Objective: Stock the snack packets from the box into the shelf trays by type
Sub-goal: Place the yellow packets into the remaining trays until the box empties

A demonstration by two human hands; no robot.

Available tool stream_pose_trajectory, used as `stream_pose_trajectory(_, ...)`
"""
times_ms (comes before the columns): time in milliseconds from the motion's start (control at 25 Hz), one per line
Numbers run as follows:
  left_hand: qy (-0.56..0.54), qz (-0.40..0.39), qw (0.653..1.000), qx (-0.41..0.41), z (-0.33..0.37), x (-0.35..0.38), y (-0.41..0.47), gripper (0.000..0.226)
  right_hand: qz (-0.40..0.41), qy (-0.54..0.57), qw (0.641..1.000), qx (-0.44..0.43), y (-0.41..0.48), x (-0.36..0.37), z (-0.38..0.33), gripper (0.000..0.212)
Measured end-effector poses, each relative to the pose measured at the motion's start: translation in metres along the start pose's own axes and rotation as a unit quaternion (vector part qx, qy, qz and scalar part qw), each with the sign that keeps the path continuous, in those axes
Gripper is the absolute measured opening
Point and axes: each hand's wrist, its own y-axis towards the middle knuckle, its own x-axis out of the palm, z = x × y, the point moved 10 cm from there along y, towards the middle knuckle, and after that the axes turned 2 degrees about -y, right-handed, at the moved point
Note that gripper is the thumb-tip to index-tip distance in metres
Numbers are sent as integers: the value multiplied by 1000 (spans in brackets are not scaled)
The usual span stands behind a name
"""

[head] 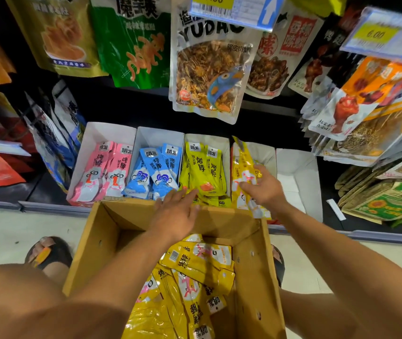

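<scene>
A cardboard box (97,243) stands on the floor below me, with several yellow snack packets (190,285) inside. On the low shelf stand white trays: pink packets (102,172), blue packets (153,170), yellow packets (203,167), darker yellow packets (242,172), and one empty tray (298,172). My right hand (263,185) grips the darker yellow packets in the fourth tray. My left hand (176,211) hovers with straight fingers over the box's far edge, fingertips at the front of the yellow tray.
Large snack bags (207,77) hang on hooks above the trays, with price tags (231,8) overhead. More bags crowd the left (55,133) and right (366,123) sides. My sandalled foot (48,253) stands left of the box on pale floor.
</scene>
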Motion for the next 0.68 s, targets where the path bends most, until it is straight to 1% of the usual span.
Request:
stream_pose_trajectory(40,49,-22,998,-16,-14,10,-2,59,9,-28,999,25,11,-6,20,77)
stream_pose_trajectory(120,111,-80,989,-49,-36,33,-5,64,17,-79,994,70,28,-13,51,76)
stream_pose_trajectory(240,159,-108,980,-52,-45,48,-7,68,13,-128,986,107,51,-7,86,75)
stream_pose_trajectory(360,173,-116,977,-55,-47,50,-6,71,1,-158,981,114,69,10,103,76)
stream_pose_trajectory(440,179,-122,975,-53,-49,51,-7,72,3,-159,980,119,77,18,110,71)
stream_pose_trajectory(560,186,-131,972,-55,-52,55,-7,74,4,-144,984,101,88,30,116,64)
stream_pose_trajectory(680,197,-135,969,-55,-53,58,-6,76,-25,-167,982,82,90,45,121,63)
